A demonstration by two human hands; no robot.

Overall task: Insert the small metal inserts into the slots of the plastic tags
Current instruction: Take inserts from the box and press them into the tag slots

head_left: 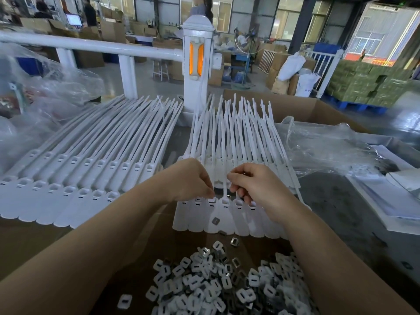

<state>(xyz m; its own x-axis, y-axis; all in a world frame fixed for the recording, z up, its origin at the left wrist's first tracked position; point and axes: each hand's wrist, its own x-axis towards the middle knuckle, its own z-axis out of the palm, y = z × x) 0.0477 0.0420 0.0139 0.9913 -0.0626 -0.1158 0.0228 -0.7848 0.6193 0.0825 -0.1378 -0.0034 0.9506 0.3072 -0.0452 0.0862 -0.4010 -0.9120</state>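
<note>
Left hand [193, 180]: fingers pinching at a tag [212, 214] slot.
Right hand [254, 185]: curled; contents unclear.
Risk: insert [215, 220] beneath fingers slides off, unseated.

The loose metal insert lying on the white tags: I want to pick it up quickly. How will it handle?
The metal insert looks thin and flat, so probably light and stiff. Lying flush on the smooth plastic tags, it may slide when pushed rather than lift; pinching an edge likely works better. It seems unlikely to roll.
</note>
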